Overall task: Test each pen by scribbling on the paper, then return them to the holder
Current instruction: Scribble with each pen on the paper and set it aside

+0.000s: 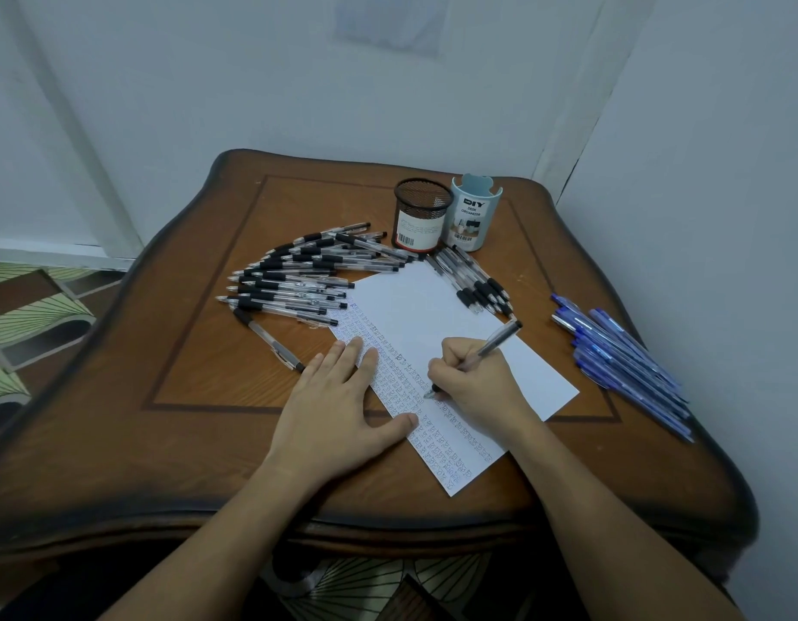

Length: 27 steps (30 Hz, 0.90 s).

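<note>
Right hand grips a pen slanting toward upper right, tip on paper; left hand lies flat; holder stands beyond, top centre.

Scribbles on paper illegibly small.

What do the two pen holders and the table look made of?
Black holder: see-through lattice, so likely metal wire mesh, with a paper label. Pale blue holder: opaque, smooth moulded wall, probably plastic. Table: brown, grained, faintly glossy with a dark inlaid border, so wood or veneer.
</note>
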{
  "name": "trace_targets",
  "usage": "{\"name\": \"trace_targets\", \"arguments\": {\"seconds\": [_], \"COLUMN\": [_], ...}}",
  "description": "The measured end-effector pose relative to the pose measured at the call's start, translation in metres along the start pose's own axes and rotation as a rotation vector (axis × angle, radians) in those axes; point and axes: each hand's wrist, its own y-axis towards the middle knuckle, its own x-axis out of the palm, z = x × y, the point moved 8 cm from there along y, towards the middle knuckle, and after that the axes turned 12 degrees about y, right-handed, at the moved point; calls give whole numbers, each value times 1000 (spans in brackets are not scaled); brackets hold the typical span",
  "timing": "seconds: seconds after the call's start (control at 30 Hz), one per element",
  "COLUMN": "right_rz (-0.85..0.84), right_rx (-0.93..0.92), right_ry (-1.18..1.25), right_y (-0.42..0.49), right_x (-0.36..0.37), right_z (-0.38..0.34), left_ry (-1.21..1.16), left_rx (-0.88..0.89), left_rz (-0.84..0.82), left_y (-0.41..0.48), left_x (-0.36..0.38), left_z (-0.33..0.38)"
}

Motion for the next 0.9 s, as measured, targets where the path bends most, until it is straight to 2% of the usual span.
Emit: {"name": "trace_targets", "arguments": {"seconds": [0.27,0.43,0.6,0.77,0.9], "right_rz": [9,137,154,97,57], "right_rx": [36,129,236,256,304], "right_ry": [3,275,443,238,240], "right_y": [2,6,6,10,14], "right_x": [-2,-15,-14,-10,-5], "right_z": [5,5,4,1,-8], "left_ry": [26,20,24,16,18], "left_rx": [2,5,3,7,10], "left_rz": [-10,-14,-4,1,1], "left_y": [1,0,0,0,0], "left_x": [1,0,0,-1,-1], "left_z": [0,0,0,0,0]}}
